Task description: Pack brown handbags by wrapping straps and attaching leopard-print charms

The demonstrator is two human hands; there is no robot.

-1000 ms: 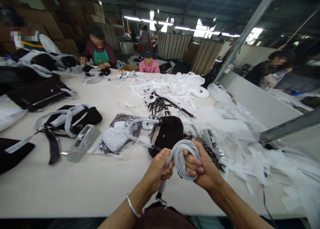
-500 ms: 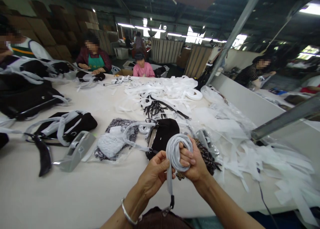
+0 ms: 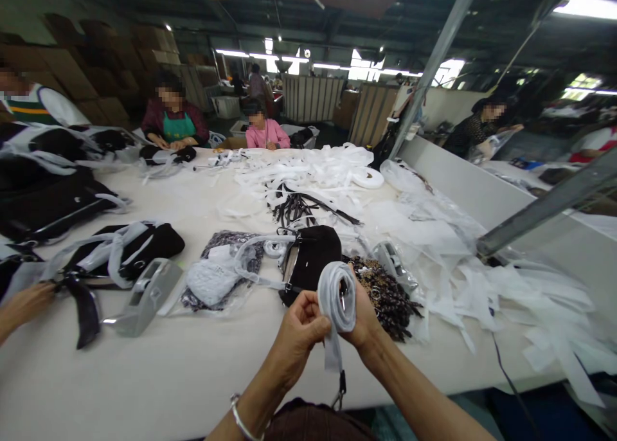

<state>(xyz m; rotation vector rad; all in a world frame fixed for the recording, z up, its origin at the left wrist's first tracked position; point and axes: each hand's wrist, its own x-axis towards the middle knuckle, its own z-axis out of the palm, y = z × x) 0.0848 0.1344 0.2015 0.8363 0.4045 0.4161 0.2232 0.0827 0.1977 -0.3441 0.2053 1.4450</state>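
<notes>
Between my hands is a coiled strap (image 3: 332,296) in whitish wrapping, with a short tail and a metal clasp (image 3: 339,389) dangling below it. My left hand (image 3: 306,322) pinches the strap at the coil's left side, thumb in front. Behind the coil's right side, my right hand (image 3: 364,315) supports it; most of its fingers are hidden. Just beyond the coil stands a small black handbag (image 3: 315,254) with a wrapped handle looping left. A heap of dark tassels with leopard-patterned bits (image 3: 385,299) lies right of it.
A grey tape dispenser (image 3: 149,296) and a black bag (image 3: 154,251) lie left, where another person's hand (image 3: 31,306) reaches in. White strips (image 3: 482,293) spread over the right of the table (image 3: 159,377). Co-workers sit at the far side. A slanted metal post (image 3: 434,68) rises behind.
The coil has turned more edge-on and narrowed in my hands, and my right fingers have left its centre. Another person's hand has come in at the left. The view has shifted slightly.
</notes>
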